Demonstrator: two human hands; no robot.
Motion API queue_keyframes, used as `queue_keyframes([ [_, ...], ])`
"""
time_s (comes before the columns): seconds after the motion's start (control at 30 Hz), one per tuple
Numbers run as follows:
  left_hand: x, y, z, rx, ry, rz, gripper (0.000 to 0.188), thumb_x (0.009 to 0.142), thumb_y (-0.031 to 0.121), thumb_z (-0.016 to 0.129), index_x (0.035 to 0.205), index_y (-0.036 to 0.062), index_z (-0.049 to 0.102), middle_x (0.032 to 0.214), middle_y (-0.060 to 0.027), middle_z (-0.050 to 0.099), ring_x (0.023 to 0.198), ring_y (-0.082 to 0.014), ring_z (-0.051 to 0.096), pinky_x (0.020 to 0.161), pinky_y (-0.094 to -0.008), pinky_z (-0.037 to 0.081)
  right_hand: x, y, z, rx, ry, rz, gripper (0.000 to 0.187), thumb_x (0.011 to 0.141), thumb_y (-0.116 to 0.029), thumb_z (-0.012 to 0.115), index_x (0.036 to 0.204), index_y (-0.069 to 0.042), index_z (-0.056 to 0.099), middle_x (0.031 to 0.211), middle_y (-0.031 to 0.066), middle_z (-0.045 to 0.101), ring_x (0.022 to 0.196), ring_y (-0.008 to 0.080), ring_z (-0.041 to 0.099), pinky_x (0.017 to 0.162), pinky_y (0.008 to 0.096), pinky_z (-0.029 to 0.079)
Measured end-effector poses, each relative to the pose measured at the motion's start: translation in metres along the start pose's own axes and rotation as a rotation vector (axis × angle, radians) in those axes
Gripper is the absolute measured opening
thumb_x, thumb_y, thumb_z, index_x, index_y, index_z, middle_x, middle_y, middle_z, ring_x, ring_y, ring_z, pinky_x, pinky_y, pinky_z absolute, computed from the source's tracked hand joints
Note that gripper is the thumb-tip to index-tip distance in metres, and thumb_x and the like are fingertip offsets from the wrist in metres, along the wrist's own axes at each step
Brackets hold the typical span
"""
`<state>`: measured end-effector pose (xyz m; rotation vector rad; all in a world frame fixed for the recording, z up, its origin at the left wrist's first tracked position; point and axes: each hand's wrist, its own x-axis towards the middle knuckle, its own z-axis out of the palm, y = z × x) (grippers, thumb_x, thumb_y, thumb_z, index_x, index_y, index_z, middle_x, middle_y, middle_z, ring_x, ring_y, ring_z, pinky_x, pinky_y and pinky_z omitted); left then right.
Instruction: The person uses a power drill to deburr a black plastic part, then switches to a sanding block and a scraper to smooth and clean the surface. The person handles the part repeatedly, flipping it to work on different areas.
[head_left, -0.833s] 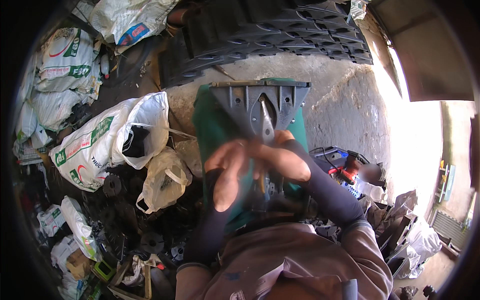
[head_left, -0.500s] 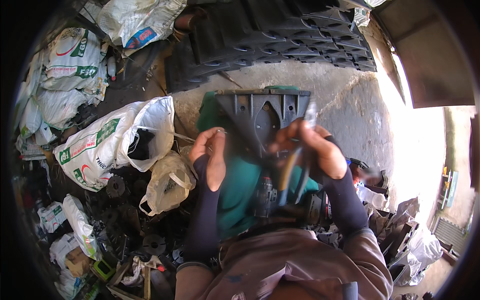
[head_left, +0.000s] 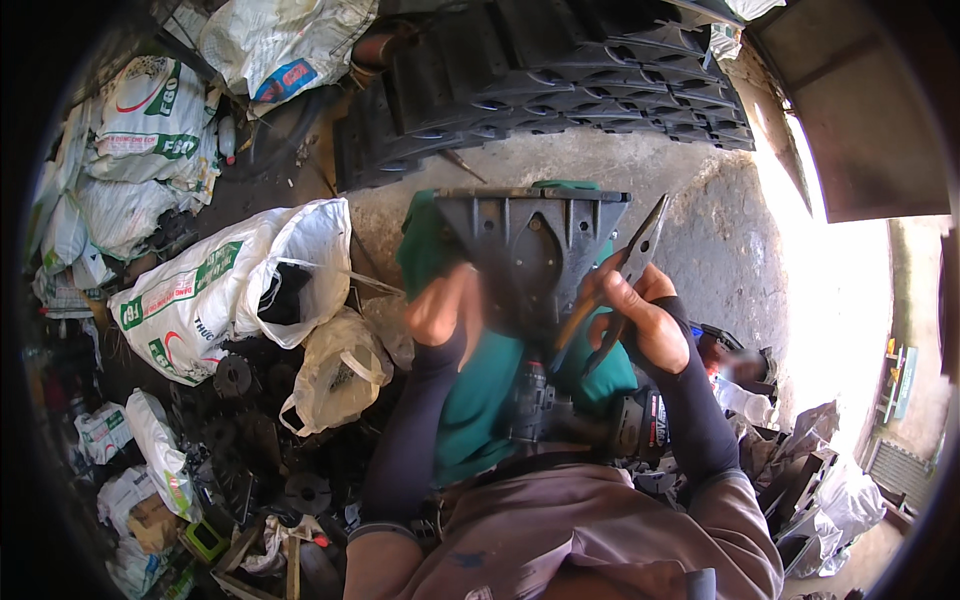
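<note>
Across my green-trousered lap rests a black molded plastic part [head_left: 575, 225], wide at the far end and narrowing toward me, with an oval recess in its middle. My right hand [head_left: 645, 315] grips a pair of long-nose pliers [head_left: 643, 248] beside the part's right edge; their jaws point up and away, and the orange-and-blue handles hang below the fingers. My left hand [head_left: 445, 308] is at the part's left side. Motion smears its fingers, so whether they hold anything is hidden. A dark power drill [head_left: 530, 395] lies between my thighs, near the narrow end.
Black molded parts [head_left: 560, 85] are stacked along the far side. To the left lie an open white woven sack [head_left: 185, 295] and a beige plastic bag [head_left: 335, 375]. Dark round metal pieces [head_left: 307, 490] clutter the lower left. A clear bottle [head_left: 745, 400] lies at right.
My left hand, its fingertips raised and pinched before, has moved right and down to the black part. The pliers, blurred earlier, now tilt up and to the right in my right hand.
</note>
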<state>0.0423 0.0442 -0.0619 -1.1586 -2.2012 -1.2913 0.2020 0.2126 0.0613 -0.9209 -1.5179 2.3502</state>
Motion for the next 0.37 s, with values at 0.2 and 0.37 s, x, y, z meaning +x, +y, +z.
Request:
queue_keyframes([
  [0.2,-0.002,-0.008,0.001,-0.018,0.023,0.083,0.019,0.075,-0.004,0.070,0.094,0.0008,0.069,0.071,-0.0131,0.066,0.059,-0.0270,0.065,0.054,-0.0322,0.051,-0.005,-0.014,0.017,-0.266,-0.044,-0.206,0.026,0.094,-0.023,0.060,0.101,0.001,0.054,0.095,0.0139,0.061,0.066,0.0176,0.063,0.058,0.0291,0.050],
  [0.37,0.000,-0.001,-0.001,-0.091,0.027,0.002,0.020,0.074,-0.001,0.072,0.094,0.0024,0.071,0.077,-0.0148,0.068,0.065,-0.0262,0.068,0.059,-0.0320,0.053,0.001,-0.031,0.030,-0.331,-0.182,-0.284,0.034,0.093,-0.021,0.061,0.115,0.003,0.053,0.108,0.0186,0.058,0.081,0.0246,0.067,0.067,0.0346,0.055],
])
